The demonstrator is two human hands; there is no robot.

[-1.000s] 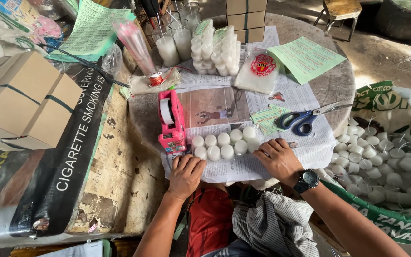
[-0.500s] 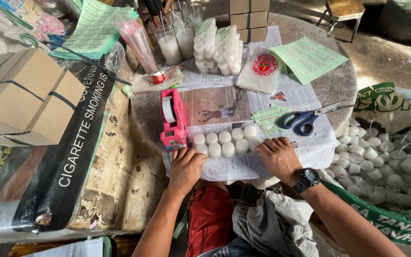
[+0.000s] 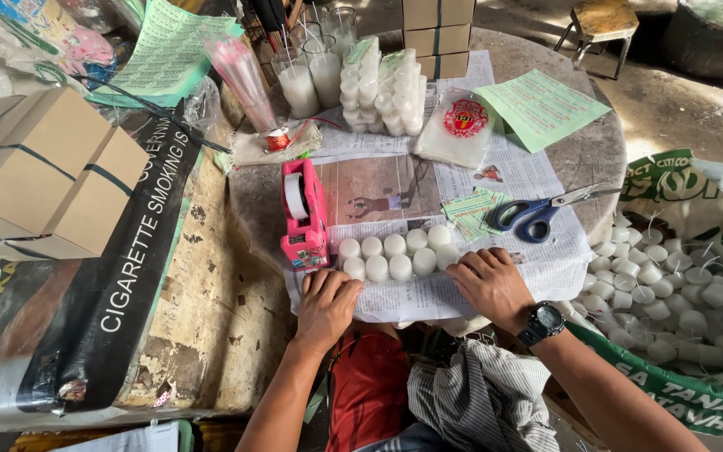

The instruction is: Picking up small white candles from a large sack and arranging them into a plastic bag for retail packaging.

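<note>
Several small white candles [image 3: 395, 254] lie in two rows inside a clear wrap on the newspaper [image 3: 546, 268] covering a round table [image 3: 596, 151]. My left hand [image 3: 325, 305] rests flat on the paper just below the left end of the rows, fingers apart. At the right end of the rows my right hand [image 3: 489, 283], with a black watch on its wrist, presses down with its fingertips against the candles. A pink tape dispenser [image 3: 304, 213] stands directly left of the candles.
Blue-handled scissors [image 3: 533, 216] and small green slips [image 3: 472, 206] lie right of the candles. Wrapped candle packs [image 3: 382, 88], glasses, a printed plastic bag [image 3: 460, 125] and cardboard boxes [image 3: 435, 38] fill the back. A sack of loose candles [image 3: 675, 285] sits right. Tied boxes [image 3: 48, 172] lie left.
Both hands have stayed at the candle rows with only slight finger movement. The camera has shifted a little.
</note>
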